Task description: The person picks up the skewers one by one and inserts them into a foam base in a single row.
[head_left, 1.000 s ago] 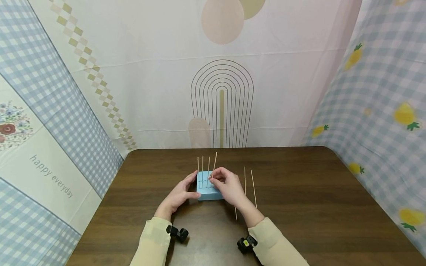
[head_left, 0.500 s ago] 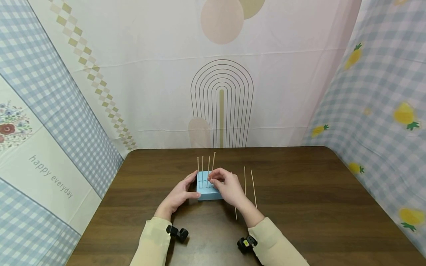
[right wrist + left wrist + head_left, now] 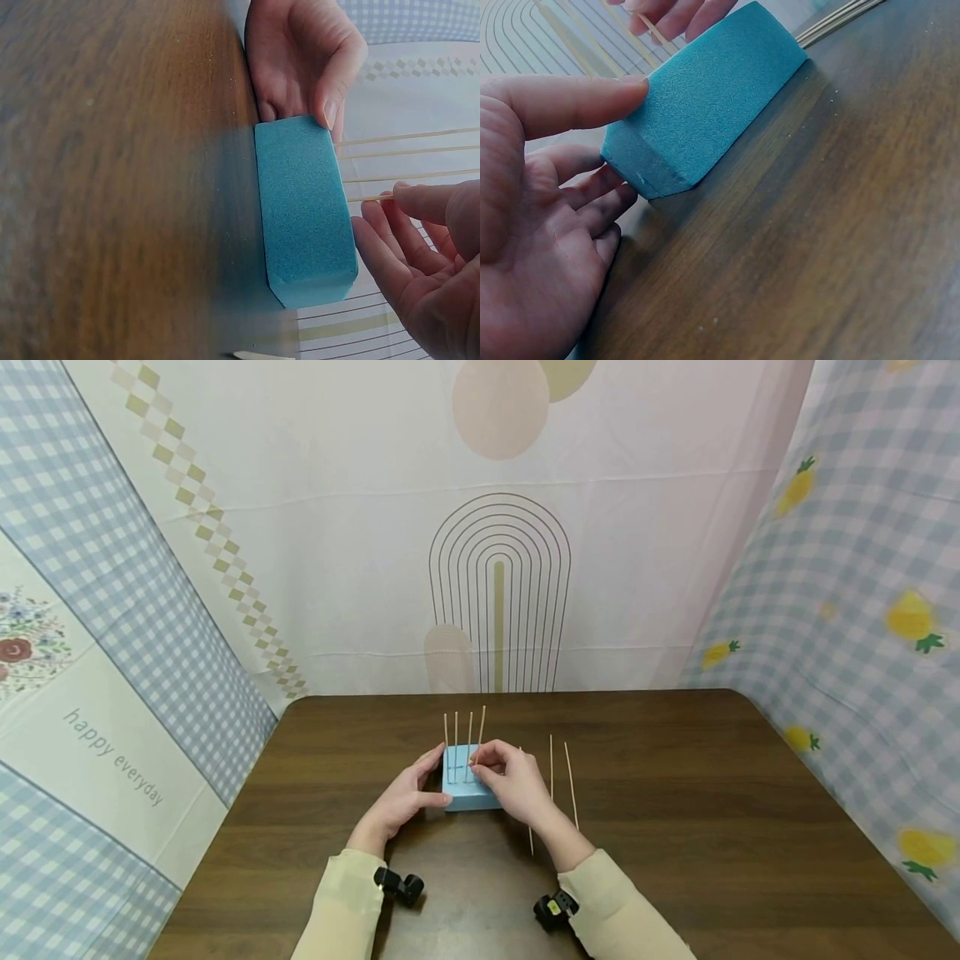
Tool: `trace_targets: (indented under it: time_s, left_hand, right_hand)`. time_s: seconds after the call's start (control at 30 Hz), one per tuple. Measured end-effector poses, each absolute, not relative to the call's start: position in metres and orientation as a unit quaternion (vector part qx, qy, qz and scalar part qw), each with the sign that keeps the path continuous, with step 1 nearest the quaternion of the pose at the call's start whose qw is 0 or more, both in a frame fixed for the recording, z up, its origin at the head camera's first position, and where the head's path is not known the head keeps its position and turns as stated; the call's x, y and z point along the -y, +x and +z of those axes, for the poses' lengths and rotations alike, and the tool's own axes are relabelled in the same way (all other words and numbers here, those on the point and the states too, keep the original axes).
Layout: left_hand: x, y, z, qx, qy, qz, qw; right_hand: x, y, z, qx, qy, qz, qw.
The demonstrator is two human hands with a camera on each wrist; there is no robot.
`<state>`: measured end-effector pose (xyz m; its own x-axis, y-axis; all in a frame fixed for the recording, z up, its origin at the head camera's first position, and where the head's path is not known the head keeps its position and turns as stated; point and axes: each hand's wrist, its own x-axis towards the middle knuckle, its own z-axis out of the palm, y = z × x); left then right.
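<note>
Twd far edge of desk (image 3: 712, 827), block (image 3: 472, 802) held by L hand (image 3: 405, 797); 3 sticks (image 3: 456, 739) inserted, 4th stick (image 3: 482, 727) pinched by fingers of R hand (image 3: 519, 782), 3+ loose sticks (image 3: 572, 785) left.

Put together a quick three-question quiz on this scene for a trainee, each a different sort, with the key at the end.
1. True or false: the left hand touches the blue block.

2. How many upright sticks stand in the block, not counting the pinched stick in the right hand?

3. In the head view, where do the loose sticks lie on the table?
A) Left of the block
B) Right of the block
C) On top of the block

Key:
1. True; its thumb rests against the block.
2. Three.
3. B.
</note>
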<state>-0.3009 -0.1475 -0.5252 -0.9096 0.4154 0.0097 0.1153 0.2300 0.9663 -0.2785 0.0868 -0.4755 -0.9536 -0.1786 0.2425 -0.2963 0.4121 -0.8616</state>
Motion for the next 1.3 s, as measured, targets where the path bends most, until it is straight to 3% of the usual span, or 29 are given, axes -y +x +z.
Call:
trace_targets:
  time_s: [1.3]
  left_hand:
    - [0.1498,-0.3013,-0.5269,-0.774,0.172,0.596,0.128]
  right_hand:
    - [-0.0844,-0.2774,-0.4763,0.857,0.145,0.492,0.043]
